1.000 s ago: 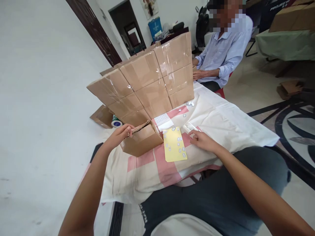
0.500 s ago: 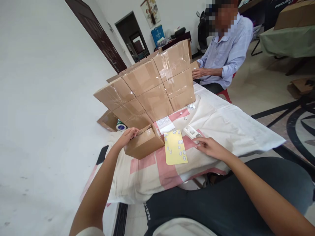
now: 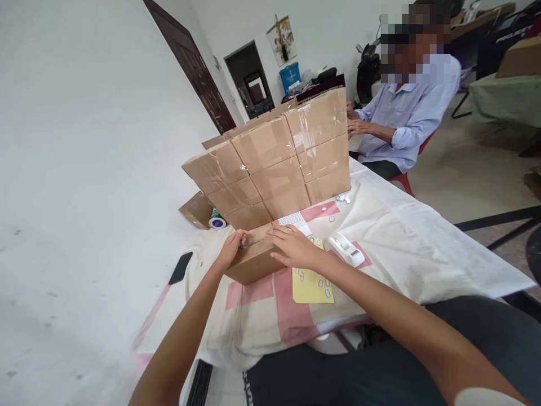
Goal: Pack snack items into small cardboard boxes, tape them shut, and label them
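Note:
A small cardboard box (image 3: 258, 264) lies on the cloth-covered table in front of me, its top flaps closed together. At its left end, my left hand (image 3: 231, 249) grips the upper edge with bent fingers; a shiny bit, perhaps clear tape, shows by the fingertips. My right hand (image 3: 296, 247) rests on the right end of the box top, fingers stretched out and apart. Under my right forearm is a yellow sheet (image 3: 306, 287) with several small labels, partly covered. A white tape dispenser (image 3: 346, 250) stands to the right of it.
Stacked taped cartons (image 3: 279, 163) rise behind the box. A black phone (image 3: 181, 268) and a tape roll (image 3: 217, 221) lie to the left. A white label sheet (image 3: 301, 223) is behind my right hand. Across the table sits a person in a light blue shirt (image 3: 416, 121).
My right hand has moved left from the white dispenser onto the box top. My left hand stays at the box's left end. The view has shifted, and the box's top flaps now lie flatter.

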A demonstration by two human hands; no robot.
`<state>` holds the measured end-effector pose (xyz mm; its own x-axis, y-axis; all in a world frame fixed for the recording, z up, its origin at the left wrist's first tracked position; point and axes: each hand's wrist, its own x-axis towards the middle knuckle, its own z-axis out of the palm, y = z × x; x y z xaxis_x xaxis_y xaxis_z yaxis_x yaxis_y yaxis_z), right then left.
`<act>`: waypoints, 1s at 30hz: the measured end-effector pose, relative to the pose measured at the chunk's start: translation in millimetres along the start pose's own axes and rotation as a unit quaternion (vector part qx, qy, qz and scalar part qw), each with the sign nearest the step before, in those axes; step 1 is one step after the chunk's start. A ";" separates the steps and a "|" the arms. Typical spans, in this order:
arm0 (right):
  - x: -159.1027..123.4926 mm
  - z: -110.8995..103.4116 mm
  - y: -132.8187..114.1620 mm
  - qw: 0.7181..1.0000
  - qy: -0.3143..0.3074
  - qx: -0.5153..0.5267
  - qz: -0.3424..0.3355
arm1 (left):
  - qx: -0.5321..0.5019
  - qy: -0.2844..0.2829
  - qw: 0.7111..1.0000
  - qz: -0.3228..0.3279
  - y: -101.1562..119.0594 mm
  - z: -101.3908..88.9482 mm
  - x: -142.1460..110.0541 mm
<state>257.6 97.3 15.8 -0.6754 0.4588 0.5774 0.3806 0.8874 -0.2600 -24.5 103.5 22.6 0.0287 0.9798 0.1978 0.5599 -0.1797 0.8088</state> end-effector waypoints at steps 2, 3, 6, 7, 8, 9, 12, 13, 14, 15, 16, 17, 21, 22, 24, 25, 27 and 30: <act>27.1 19.0 -0.4 0.999 -0.022 -0.011 0.022 | -0.007 0.004 1.000 0.004 -1.9 -0.2 0.1; 36.6 28.7 -1.3 0.998 -0.039 -0.016 0.048 | -0.010 0.007 1.000 0.005 -2.5 -0.3 -0.1; 48.6 51.5 -5.5 0.989 -0.068 -0.026 0.132 | -0.014 0.019 1.000 0.004 -3.1 -0.9 -1.1; 48.4 55.8 -6.8 0.986 -0.068 -0.027 0.149 | -0.014 0.023 1.000 0.003 -3.0 -1.3 -1.4; 47.2 58.2 -7.8 0.985 -0.064 -0.026 0.158 | -0.012 0.027 1.000 0.002 -3.0 -1.7 -1.6; 45.6 59.0 -8.5 0.985 -0.061 -0.024 0.160 | -0.009 0.029 1.000 0.002 -3.0 -2.1 -1.6; 41.6 55.8 -9.1 0.986 -0.064 -0.013 0.156 | 0.007 0.024 1.000 0.008 -2.8 -2.4 -0.6; 41.0 54.2 -9.1 0.986 -0.065 -0.009 0.156 | 0.015 0.019 1.000 0.012 -2.5 -2.1 -0.1; 40.6 52.9 -9.2 0.985 -0.066 -0.007 0.157 | 0.025 0.013 0.999 0.016 -1.9 -1.5 0.2; 40.3 52.0 -9.4 0.985 -0.065 -0.004 0.160 | 0.038 0.007 0.999 0.020 -1.0 -0.7 0.3; 39.8 51.5 -9.7 0.985 -0.062 -0.002 0.163 | 0.053 0.004 0.998 0.024 0.1 0.2 0.1; 39.2 51.5 -10.1 0.984 -0.059 0.000 0.166 | 0.070 0.003 0.997 0.026 1.4 1.1 -0.2; 35.7 54.7 -11.7 0.984 -0.045 0.008 0.171 | 0.135 0.016 0.990 0.030 5.5 3.8 -2.7; 35.2 55.9 -12.0 0.984 -0.042 0.009 0.173 | 0.148 0.019 0.988 0.031 5.8 4.2 -3.2; 35.5 57.4 -12.2 0.984 -0.036 0.013 0.174 | 0.169 0.020 0.985 0.033 6.0 4.8 -3.8; 36.1 57.3 -12.1 0.984 -0.035 0.018 0.175 | 0.178 0.020 0.983 0.034 6.0 5.0 -3.9; 36.5 53.5 -11.3 0.983 -0.046 0.043 0.171 | 0.194 0.018 0.980 0.037 6.1 5.1 -4.3; 27.4 37.6 -7.4 0.979 -0.054 0.123 0.151 | 0.219 0.017 0.975 0.040 6.4 4.3 -5.0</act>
<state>212.4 105.0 4.4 -0.6231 0.6920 0.3646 0.4184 0.6887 -0.5922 -17.6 97.9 24.4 0.0643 0.9594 0.2748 0.8574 -0.1940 0.4767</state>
